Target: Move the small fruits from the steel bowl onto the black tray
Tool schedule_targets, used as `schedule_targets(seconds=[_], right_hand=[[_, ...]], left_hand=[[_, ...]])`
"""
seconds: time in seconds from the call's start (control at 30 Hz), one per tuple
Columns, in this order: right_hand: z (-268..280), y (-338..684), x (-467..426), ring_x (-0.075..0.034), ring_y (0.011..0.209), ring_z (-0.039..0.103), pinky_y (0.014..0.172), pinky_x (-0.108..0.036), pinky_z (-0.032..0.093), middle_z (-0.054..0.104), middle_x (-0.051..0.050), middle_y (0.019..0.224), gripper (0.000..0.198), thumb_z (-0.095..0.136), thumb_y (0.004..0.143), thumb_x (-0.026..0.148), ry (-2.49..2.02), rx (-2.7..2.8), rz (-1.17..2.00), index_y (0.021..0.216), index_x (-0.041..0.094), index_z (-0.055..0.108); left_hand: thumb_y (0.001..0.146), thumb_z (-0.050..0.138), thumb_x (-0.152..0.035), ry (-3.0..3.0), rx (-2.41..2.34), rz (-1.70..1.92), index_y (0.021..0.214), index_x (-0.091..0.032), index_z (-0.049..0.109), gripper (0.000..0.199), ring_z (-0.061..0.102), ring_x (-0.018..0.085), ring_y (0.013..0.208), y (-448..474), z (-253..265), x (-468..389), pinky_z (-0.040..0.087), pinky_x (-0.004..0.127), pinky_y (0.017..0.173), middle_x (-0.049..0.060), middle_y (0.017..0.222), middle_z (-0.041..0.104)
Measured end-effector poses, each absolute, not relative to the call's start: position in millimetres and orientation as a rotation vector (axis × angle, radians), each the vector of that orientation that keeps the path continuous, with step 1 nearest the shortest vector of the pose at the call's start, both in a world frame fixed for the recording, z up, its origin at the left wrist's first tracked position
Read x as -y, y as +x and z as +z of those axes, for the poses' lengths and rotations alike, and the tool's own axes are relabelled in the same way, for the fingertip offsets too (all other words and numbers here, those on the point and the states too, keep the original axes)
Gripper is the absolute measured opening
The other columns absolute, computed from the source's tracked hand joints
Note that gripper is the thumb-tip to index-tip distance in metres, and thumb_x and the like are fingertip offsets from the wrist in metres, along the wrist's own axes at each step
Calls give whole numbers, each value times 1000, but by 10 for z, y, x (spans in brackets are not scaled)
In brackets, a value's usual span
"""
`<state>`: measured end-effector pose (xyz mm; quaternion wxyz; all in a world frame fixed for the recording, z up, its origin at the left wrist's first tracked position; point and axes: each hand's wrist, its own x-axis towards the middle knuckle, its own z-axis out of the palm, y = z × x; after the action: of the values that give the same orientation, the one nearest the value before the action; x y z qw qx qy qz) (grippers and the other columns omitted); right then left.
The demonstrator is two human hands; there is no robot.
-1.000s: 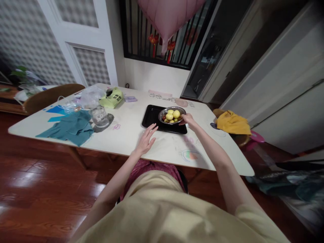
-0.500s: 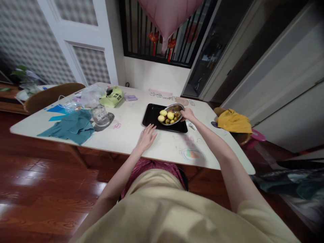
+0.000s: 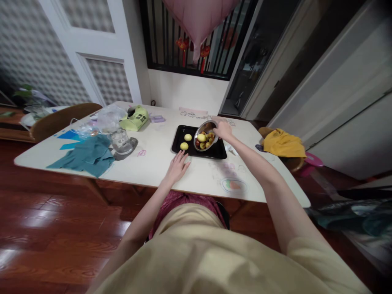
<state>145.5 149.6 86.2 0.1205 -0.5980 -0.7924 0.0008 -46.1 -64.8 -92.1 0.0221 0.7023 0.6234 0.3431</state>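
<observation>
My right hand (image 3: 223, 129) grips the rim of a metal bowl (image 3: 206, 127), which is tipped toward the left over a black baking tray (image 3: 221, 154). Inside the bowl are several small round fruits, brownish and yellow-green, and one larger pale yellow fruit (image 3: 201, 137). Two pale yellow fruits lie on the tray's left part: one yellow fruit (image 3: 188, 137) further back and another yellow fruit (image 3: 184, 146) nearer me. My left hand (image 3: 178, 166) rests flat on the table, fingers spread, its fingertips at the tray's near edge.
On the white table (image 3: 159, 163) to the left are a teal cloth (image 3: 87, 155), a glass jar (image 3: 121, 141), a clear plastic bag (image 3: 110, 117) and a green bag (image 3: 136, 118). A yellow cloth (image 3: 283, 143) hangs over a chair at the right. A pink balloon (image 3: 200, 20) floats beyond.
The bowl has tipped more steeply, and two pale yellow fruits have rolled out of it onto the tray's left part. My left hand has stayed in place.
</observation>
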Motion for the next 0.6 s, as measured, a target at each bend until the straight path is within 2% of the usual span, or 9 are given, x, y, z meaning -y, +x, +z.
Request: schedule_targets(seconds=[0.13,0.43,0.6], right_hand=[[896,1393,-1506,-35,120,70,100,-42,55,77,-17,124,39,62,91,27,-1726,2339,-143,126,15,76],[1007,1434,-1553,-33,124,67,101,-42,55,75,-13,131,51,65,89,26,-1702,2395,-206,141,23,68],[1060,1481,-1587,-35,121,68,100,-40,55,75,-18,126,43,69,88,24,-1715,2380,-245,129,16,74]], left_hand=[[112,38,-47,2181,-1927,1055,157,-17,49,55,30,31,163,-461,-908,654,39,53,128,18,169,41],[112,37,-48,2182,-1925,1039,155,-16,50,55,29,31,163,-463,-905,658,39,54,127,18,169,40],[112,36,-51,2196,-1892,1075,155,-16,51,57,30,32,163,-479,-921,647,38,56,127,19,169,40]])
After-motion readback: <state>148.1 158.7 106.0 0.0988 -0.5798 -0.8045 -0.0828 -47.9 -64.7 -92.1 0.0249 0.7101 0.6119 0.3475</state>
